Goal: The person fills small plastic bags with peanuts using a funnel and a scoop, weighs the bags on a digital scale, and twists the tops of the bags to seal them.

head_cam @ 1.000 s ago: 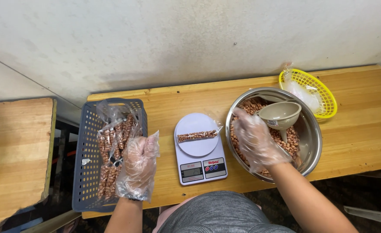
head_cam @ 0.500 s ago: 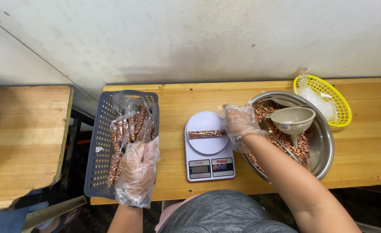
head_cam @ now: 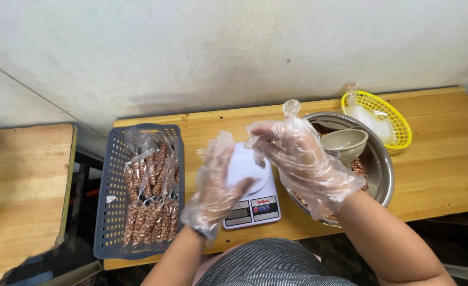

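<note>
At the far left of your view a second wooden table (head_cam: 22, 190) stands apart from the wooden surface (head_cam: 446, 159) you work at. On the left end of that surface sits a grey slotted basket (head_cam: 112, 212), and in it lie clear packets of peanuts (head_cam: 152, 196), packed side by side in long rows. Just right of the basket your left hand (head_cam: 215, 185), in a loose clear plastic glove, is raised over the left half of the white kitchen scale (head_cam: 252, 204); its palm is turned inward toward the other hand, the fingers extended and close together, not wrapped around anything that shows. The scale's round white plate (head_cam: 247, 169) lies between your two hands and partly under them, and you cannot tell whether anything rests on it, since the hands cover much of it. Your right hand (head_cam: 297, 153), gloved the same way, hovers over the plate's right edge with its fingers curled and pinched downward near the plate; whether they hold something is hidden. Your right forearm crosses the near rim of the steel bowl (head_cam: 380, 175), which holds loose peanuts and a small beige bowl (head_cam: 348, 144). Further right, near the surface's back edge, stands a yellow mesh basket (head_cam: 390, 114) with clear plastic bags (head_cam: 364, 114) in it.
</note>
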